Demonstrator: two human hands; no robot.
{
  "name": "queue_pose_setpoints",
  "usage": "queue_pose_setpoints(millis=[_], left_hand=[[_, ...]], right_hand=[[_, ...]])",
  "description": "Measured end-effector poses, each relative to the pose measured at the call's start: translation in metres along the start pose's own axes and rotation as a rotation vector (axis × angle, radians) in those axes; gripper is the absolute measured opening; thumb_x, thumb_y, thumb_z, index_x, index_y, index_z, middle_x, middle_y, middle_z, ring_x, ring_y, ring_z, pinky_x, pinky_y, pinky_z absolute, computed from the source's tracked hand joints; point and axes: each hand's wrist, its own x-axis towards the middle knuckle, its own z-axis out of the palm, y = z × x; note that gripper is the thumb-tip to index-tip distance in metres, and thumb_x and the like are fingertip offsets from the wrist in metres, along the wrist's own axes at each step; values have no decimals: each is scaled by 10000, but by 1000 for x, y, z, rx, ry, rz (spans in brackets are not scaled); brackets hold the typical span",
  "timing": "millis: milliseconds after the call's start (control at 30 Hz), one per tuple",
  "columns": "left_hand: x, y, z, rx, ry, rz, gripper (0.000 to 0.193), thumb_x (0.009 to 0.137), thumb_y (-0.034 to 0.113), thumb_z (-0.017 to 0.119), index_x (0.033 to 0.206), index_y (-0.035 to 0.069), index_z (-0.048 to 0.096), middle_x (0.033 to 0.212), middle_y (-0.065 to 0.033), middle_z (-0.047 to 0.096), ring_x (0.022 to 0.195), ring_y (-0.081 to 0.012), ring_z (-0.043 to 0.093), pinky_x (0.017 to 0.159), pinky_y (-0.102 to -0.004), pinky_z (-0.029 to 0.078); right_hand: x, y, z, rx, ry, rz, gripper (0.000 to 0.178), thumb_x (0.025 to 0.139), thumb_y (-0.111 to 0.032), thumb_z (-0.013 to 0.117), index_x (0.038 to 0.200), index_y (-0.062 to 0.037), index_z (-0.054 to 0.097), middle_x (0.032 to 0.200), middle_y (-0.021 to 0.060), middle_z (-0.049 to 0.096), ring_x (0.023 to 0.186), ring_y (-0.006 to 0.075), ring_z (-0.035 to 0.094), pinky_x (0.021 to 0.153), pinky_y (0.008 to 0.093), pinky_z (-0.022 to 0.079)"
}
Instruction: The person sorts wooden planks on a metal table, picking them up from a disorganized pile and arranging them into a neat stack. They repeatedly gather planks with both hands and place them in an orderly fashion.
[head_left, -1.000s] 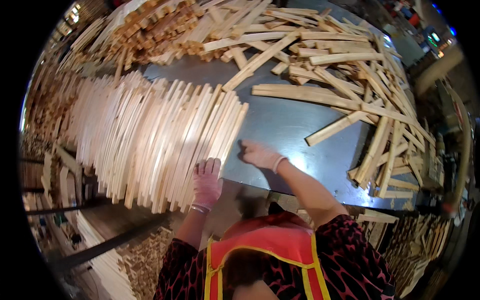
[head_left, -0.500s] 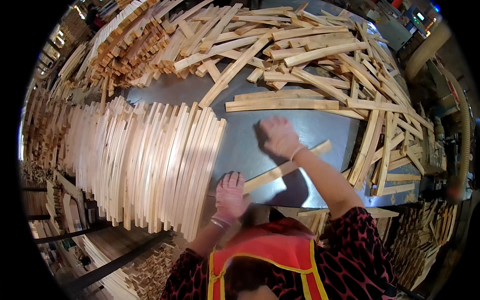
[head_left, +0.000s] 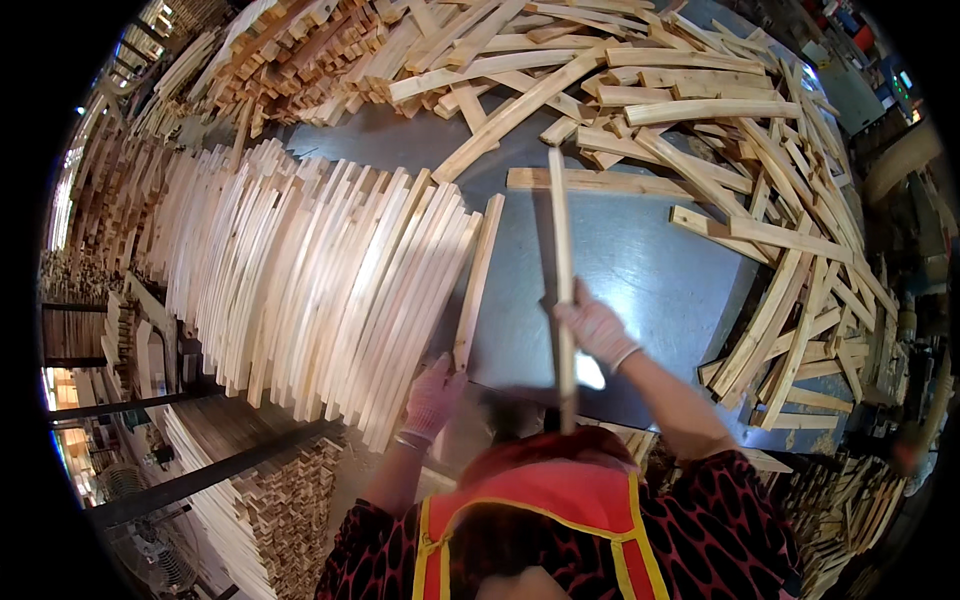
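Note:
My right hand (head_left: 597, 325), in a pale glove, grips a long wooden strip (head_left: 561, 230) over the metal table. That strip points away from me, its near end close to my apron. At the near end of another wooden strip (head_left: 480, 280) is my gloved left hand (head_left: 435, 398), its fingers closed around the end. This second strip lies slightly slanted, a narrow gap from the right side of a row of wooden strips (head_left: 330, 290) set side by side.
A loose, crossed heap of wooden strips (head_left: 700, 110) covers the table's far and right sides. Stacked strips (head_left: 310, 60) stand at the far left. The grey metal tabletop (head_left: 640, 250) shows in the middle. A fan (head_left: 150, 550) is at the lower left.
The strip at my left hand has swung from crosswise to lengthwise beside the row. My right hand has taken a strip from the heap's near edge and drawn it toward me.

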Motion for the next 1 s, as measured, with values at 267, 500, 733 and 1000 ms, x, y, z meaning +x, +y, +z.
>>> queue_pose_setpoints(millis=[267, 500, 733, 1000], left_hand=[[5, 5, -17, 681, 423, 478, 685, 923, 342, 718, 1505, 41, 518, 1435, -189, 581, 1393, -374, 510, 1175, -509, 390], [6, -15, -34, 682, 273, 429, 777, 854, 289, 726, 1540, 44, 457, 1528, -140, 477, 1470, -375, 405, 1217, -540, 333], [6, 27, -6, 700, 262, 439, 771, 884, 355, 748, 1536, 53, 469, 1519, -162, 487, 1487, -385, 386, 1225, -545, 321], [-6, 147, 72, 410, -101, 545, 873, 836, 428, 805, 1533, 42, 449, 1454, -162, 548, 1302, -398, 569, 1086, -529, 470]], right_hand=[[-3, -87, 140, -238, -266, -300, 446, 969, -324, 563, 1300, -32, 627, 1208, 338, 695, 1120, 499, 681, 968, 539, 544], [-8, -4, -69, -767, 698, -205, 261, 888, -274, 572, 952, -54, 698, 948, 222, 721, 926, 380, 708, 839, 495, 557], [-69, 116, -147, -263, 895, 557, 726, 842, -227, 751, 1479, -81, 433, 1474, 250, 463, 1243, 467, 598, 1018, 548, 537], [-100, 126, -146, -217, 1168, -44, 503, 854, -302, 710, 1227, 13, 590, 1186, 292, 593, 1107, 498, 589, 977, 558, 507]])
